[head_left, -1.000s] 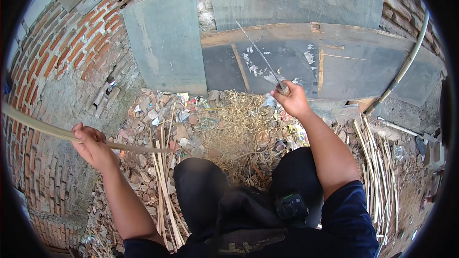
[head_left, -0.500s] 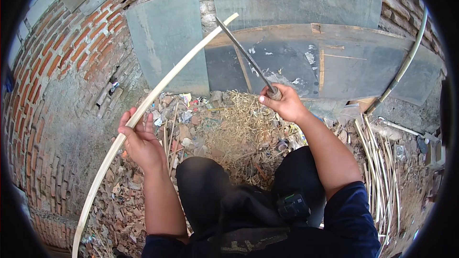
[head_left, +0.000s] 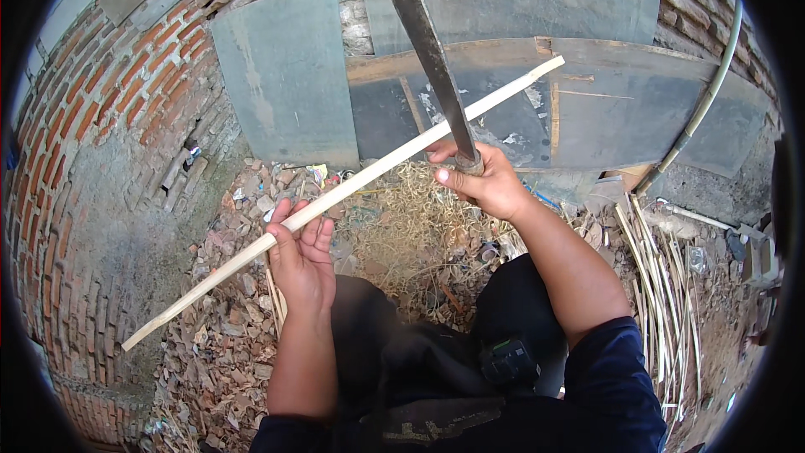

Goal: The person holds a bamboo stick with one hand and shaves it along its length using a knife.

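A long pale strip, apparently split bamboo or wood [head_left: 369, 172], slants up from lower left to upper right in front of me. My left hand [head_left: 303, 253] grips it left of its middle, with the thumb on top and fingers beneath. In my right hand [head_left: 482, 180] is the handle of a machete [head_left: 429, 50], its long dark blade pointing up and slightly left. The blade crosses the strip just above my right fist; whether blade and strip touch there I cannot tell.
Curly shavings [head_left: 419, 218] and rubble [head_left: 226, 327] cover the ground before my knees. Several pale strips [head_left: 662, 310] lie in a bundle at right. A brick wall [head_left: 101, 151] stands at left, grey panels [head_left: 285, 75] ahead, and a bamboo pole [head_left: 700, 109] leans at the right.
The strip has swung from steep to flatter, its far end moving right. My left hand has shifted right and down. The machete has tilted more upright, showing the blade's broad side.
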### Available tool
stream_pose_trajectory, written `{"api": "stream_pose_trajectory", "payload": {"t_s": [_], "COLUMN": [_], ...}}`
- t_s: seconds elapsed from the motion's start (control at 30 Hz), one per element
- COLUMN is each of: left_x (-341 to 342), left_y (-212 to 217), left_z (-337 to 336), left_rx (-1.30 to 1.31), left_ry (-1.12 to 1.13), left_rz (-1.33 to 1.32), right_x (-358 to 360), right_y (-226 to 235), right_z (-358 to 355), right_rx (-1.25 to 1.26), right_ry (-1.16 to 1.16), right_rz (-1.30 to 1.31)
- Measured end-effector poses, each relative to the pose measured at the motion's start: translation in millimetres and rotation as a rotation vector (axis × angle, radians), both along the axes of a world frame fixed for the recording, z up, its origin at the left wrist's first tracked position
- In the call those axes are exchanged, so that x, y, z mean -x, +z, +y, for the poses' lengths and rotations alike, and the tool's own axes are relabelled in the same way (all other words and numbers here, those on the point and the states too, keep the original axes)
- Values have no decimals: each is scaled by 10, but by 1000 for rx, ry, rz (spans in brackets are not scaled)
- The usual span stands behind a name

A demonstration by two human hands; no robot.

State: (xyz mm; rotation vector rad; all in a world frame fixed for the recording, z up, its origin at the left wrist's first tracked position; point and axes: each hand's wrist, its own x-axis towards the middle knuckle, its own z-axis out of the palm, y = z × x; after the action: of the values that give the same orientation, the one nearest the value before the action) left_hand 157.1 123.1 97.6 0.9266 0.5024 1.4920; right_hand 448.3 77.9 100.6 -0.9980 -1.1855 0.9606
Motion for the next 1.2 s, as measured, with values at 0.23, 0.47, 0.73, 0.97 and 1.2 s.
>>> {"api": "stream_pose_trajectory", "payload": {"t_s": [0.23,0.47,0.73,0.97,1.2], "left_x": [-17,-8,647,1448,1675], "left_y": [-117,-171,-260,-484,-673], "left_z": [-68,-289,-824,-565,-937], "left_rx": [10,94,-611,-751,-14], "left_ry": [-73,-126,-269,508,66], "left_rz": [-13,10,1128,1656,1556], "right_x": [4,-29,-110,-97,-104], "right_y": [100,100,3,53,-62], "right_z": [-71,-95,-21,-24,14], "right_rx": [27,74,40,158,-30], "right_ry": [-2,-23,-38,-79,-168], "right_rz": [35,68,-25,-154,-245]}}
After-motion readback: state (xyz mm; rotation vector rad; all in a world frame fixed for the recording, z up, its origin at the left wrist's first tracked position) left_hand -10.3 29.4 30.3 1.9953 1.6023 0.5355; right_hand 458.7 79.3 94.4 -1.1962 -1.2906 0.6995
